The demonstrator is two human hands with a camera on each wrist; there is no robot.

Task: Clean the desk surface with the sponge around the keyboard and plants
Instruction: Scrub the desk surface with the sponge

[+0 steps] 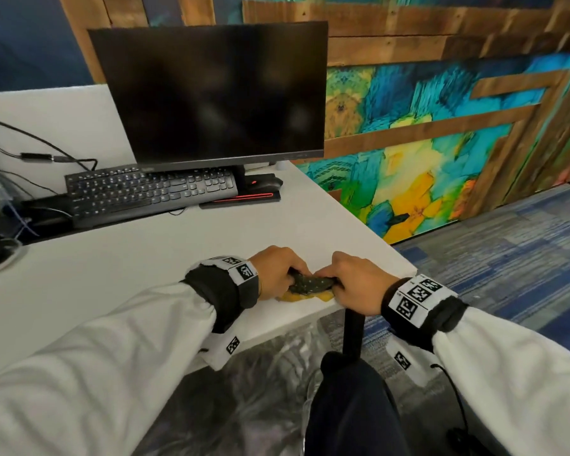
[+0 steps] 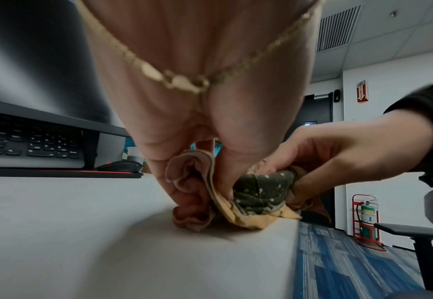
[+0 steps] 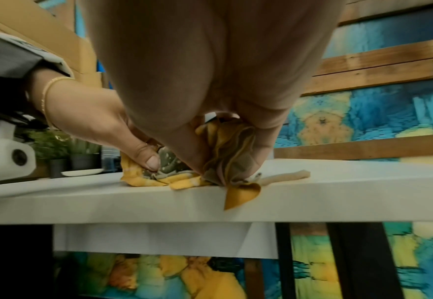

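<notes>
Sponge (image 1: 310, 286), really a limp yellow cloth with a dark dotted side, sits bunched at the near right corner of the desk (image 1: 145, 258), one flap hanging over the edge. My left hand (image 1: 278, 269) and right hand (image 1: 354, 284) both pinch it, fingers curled into the folds. Step in hand looks like folding or wringing it into a pad, not wiping yet, though the wrist views are blurry. Next I need one flat handful, then strokes toward the keyboard (image 1: 150, 192) and the plants (image 3: 64, 149) on the left.
</notes>
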